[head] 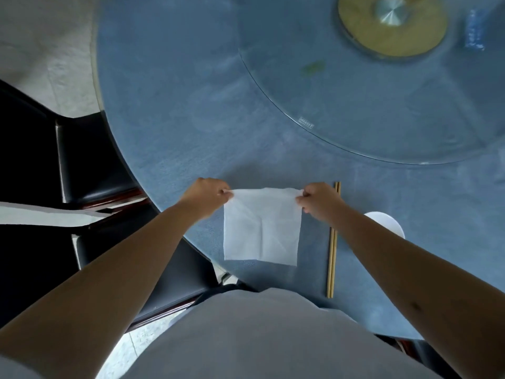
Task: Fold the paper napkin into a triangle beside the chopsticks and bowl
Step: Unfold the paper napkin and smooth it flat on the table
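A white paper napkin (262, 228) is spread out as a square over the blue table, near its front edge. My left hand (209, 194) pinches its far left corner. My right hand (318, 199) pinches its far right corner. Faint creases cross the napkin. A pair of wooden chopsticks (332, 258) lies just to the right of the napkin, partly under my right hand. A white bowl (390, 222) sits right of the chopsticks, mostly hidden by my right forearm.
The round blue table (177, 132) carries a glass turntable (369, 105) with a gold hub (392, 23) at the far right. A blue packet (474, 30) lies on the turntable. Black chairs (90, 160) stand at the left, close to the table's edge.
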`<state>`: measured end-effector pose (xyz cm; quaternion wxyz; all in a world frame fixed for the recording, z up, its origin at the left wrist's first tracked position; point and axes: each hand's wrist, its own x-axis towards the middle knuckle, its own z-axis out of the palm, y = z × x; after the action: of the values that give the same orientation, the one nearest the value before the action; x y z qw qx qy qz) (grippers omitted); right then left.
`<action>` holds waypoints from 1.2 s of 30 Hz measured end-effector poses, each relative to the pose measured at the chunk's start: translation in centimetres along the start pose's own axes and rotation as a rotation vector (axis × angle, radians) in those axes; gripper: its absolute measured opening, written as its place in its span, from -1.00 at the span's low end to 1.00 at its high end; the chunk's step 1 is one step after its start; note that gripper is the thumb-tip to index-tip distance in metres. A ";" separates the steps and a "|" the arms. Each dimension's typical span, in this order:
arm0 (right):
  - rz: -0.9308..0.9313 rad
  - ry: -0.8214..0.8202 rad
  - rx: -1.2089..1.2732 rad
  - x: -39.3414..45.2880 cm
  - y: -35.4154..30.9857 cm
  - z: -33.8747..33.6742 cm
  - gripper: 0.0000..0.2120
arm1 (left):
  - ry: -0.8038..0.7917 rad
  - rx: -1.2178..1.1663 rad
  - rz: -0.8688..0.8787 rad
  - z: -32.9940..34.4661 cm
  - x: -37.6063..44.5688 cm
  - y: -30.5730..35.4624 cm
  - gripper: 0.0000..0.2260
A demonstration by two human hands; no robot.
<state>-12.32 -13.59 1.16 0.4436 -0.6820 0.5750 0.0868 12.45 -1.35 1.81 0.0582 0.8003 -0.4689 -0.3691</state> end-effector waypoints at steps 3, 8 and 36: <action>0.017 -0.003 -0.081 1.7 -0.2 0.3 -0.74 | 0.032 0.032 -0.053 0.2 1.7 0.1 -0.72; 0.068 0.225 -0.083 2.6 -0.3 1.0 -0.79 | 0.153 0.029 -0.140 0.9 3.1 0.5 -0.75; -0.289 0.211 -0.678 -0.5 3.2 7.1 -0.19 | 0.055 0.488 0.261 6.7 0.0 -1.6 -0.03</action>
<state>-12.47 -8.00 -4.36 0.1388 -0.8693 0.4539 0.1381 9.21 1.27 -3.73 -0.0766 0.7331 -0.6415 -0.2127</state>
